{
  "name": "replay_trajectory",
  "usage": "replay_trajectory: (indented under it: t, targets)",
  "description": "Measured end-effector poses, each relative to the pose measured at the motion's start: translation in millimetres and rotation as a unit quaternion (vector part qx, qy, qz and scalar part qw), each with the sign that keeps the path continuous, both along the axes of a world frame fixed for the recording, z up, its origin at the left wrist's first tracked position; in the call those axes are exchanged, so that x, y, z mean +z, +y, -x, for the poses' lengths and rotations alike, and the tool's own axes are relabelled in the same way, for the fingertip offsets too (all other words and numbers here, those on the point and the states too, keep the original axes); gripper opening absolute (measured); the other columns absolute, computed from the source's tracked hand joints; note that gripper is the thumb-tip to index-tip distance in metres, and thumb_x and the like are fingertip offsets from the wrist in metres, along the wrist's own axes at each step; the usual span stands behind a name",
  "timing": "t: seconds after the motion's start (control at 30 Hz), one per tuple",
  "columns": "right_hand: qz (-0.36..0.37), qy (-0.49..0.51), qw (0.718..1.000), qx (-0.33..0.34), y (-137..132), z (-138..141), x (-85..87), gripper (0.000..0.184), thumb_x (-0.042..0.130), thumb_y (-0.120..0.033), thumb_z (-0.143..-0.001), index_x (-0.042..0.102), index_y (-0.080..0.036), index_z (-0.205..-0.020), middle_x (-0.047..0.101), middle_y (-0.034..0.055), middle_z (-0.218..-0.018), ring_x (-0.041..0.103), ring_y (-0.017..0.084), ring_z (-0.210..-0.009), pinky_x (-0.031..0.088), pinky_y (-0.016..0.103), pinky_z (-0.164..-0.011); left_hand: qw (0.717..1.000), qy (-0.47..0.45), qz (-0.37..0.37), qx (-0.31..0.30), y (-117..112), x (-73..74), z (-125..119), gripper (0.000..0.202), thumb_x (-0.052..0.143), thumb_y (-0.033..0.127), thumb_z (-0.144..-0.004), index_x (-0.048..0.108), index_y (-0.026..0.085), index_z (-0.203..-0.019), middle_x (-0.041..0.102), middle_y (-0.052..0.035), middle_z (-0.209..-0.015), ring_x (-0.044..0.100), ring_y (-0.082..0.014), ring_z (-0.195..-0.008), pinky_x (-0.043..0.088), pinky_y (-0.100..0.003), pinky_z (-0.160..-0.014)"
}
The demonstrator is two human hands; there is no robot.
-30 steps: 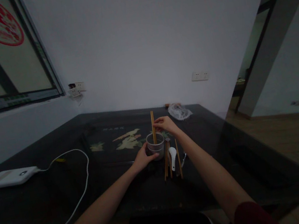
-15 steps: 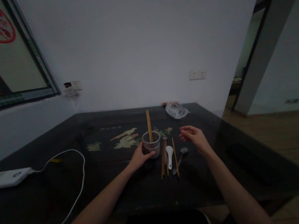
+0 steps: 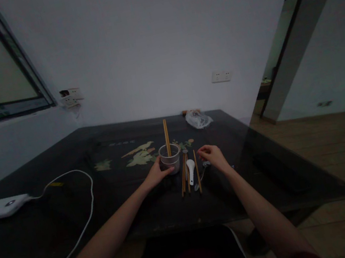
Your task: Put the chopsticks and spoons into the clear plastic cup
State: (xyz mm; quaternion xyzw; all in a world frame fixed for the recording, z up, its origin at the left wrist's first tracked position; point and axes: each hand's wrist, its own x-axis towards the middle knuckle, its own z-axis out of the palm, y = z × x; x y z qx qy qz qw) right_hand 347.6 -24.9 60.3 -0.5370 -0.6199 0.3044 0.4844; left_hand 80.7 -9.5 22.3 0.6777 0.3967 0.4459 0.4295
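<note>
My left hand [image 3: 156, 173] is wrapped around the side of a grey metal cup [image 3: 171, 166] standing on the dark table. Two wooden chopsticks [image 3: 166, 136] stand upright in the cup. To its right lie several wooden chopsticks [image 3: 184, 178], a white soup spoon [image 3: 191, 171] and a single chopstick [image 3: 197, 173]. Beside these is a metal spoon [image 3: 206, 164], partly covered by my right hand [image 3: 212, 156]. That hand hovers with loosely bent fingers, its fingertips close to the upper end of the single chopstick; I see nothing held in it.
A white power bank [image 3: 1, 208] with a white cable [image 3: 92, 192] lies on the left of the table [image 3: 134, 215]. Near the wall is a crumpled clear plastic bag [image 3: 198, 119]. A dark flat object [image 3: 278, 172] lies at the right.
My right hand has moved left and closer to the single chopstick. My left hand stays around the cup. The whole view has shifted slightly.
</note>
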Motion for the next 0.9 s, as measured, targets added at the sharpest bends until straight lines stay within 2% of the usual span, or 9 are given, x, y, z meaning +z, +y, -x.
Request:
replay_trajectory:
  t: [0.27,0.43,0.53,0.63,0.7,0.73,0.8,0.9]
  targets:
    - [0.006,-0.018,1.0,-0.012,3.8,-2.0,-5.3,0.016,0.061,-0.031,-0.071,0.064,-0.015,-0.073,0.064,0.0015,-0.057,0.059,0.013,-0.05,0.046,0.022,-0.049,1.0,-0.01,-0.015,0.006,-4.0,9.6,1.7,0.079,0.074,0.034,-0.065,0.034,0.016,-0.131,0.045,-0.0172,-0.135,0.045,-0.0275,-0.124,0.037,-0.043,-0.103]
    - [0.001,-0.032,0.999,-0.012,4.7,-1.8,-6.8,0.015,0.061,-0.03,-0.071,0.065,-0.015,-0.072,0.064,0.0016,-0.058,0.059,0.013,-0.051,0.045,0.022,-0.049,0.997,-0.038,-0.048,0.054,-10.6,24.1,4.4,0.078,0.068,0.036,-0.071,0.027,0.021,-0.136,0.041,-0.0146,-0.136,0.041,-0.0267,-0.126,0.041,-0.041,-0.099]
    - [0.003,-0.048,0.999,-0.015,4.7,-1.9,-7.8,0.015,0.06,-0.029,-0.072,0.066,-0.015,-0.073,0.065,0.0018,-0.058,0.06,0.013,-0.052,0.044,0.021,-0.048,0.984,-0.071,-0.114,0.115,-14.3,33.4,7.6,0.073,0.064,0.034,-0.075,0.027,0.023,-0.136,0.042,-0.0129,-0.132,0.045,-0.0236,-0.121,0.042,-0.038,-0.097]
    - [-0.001,-0.086,0.996,-0.018,5.3,-2.2,-9.5,0.017,0.059,-0.03,-0.073,0.066,-0.015,-0.075,0.066,0.0026,-0.06,0.06,0.013,-0.052,0.043,0.021,-0.048,0.952,-0.089,-0.228,0.186,-21.1,42.3,12.8,0.061,0.061,0.03,-0.078,0.033,0.025,-0.132,0.046,-0.0099,-0.125,0.051,-0.0186,-0.11,0.044,-0.035,-0.093]
    - [-0.005,-0.113,0.993,-0.023,5.7,-2.2,-10.6,0.017,0.058,-0.03,-0.074,0.067,-0.015,-0.076,0.067,0.0031,-0.062,0.061,0.014,-0.055,0.043,0.021,-0.05,0.929,-0.073,-0.299,0.204,-29.8,47.9,15.6,0.05,0.058,0.028,-0.081,0.04,0.023,-0.127,0.052,-0.0082,-0.115,0.055,-0.0161,-0.099,0.046,-0.033,-0.087]
    - [-0.007,-0.125,0.992,-0.026,5.8,-2.0,-11.0,0.017,0.058,-0.029,-0.075,0.067,-0.015,-0.077,0.067,0.0032,-0.063,0.061,0.014,-0.056,0.043,0.021,-0.051,0.923,-0.051,-0.326,0.198,-35.7,50.9,15.8,0.043,0.056,0.028,-0.082,0.043,0.021,-0.123,0.055,-0.0071,-0.109,0.057,-0.0152,-0.093,0.047,-0.032,-0.084]
    - [-0.01,-0.15,0.988,-0.033,5.4,-1.3,-11.2,0.017,0.058,-0.029,-0.075,0.068,-0.016,-0.077,0.068,0.0034,-0.064,0.062,0.015,-0.058,0.043,0.021,-0.053,0.923,0.027,-0.354,0.148,-50.5,58.1,12.5,0.03,0.052,0.028,-0.084,0.05,0.019,-0.113,0.06,-0.0044,-0.094,0.058,-0.0138,-0.082,0.048,-0.029,-0.077]
    - [-0.014,-0.184,0.982,-0.036,3.9,-0.1,-10.0,0.016,0.058,-0.029,-0.076,0.069,-0.017,-0.078,0.069,0.0039,-0.067,0.063,0.015,-0.062,0.043,0.021,-0.055,0.928,0.206,-0.309,-0.018,-74.2,71.5,-3.3,0.021,0.044,0.028,-0.088,0.057,0.019,-0.101,0.063,-0.0028,-0.084,0.058,-0.0114,-0.068,0.046,-0.023,-0.065]
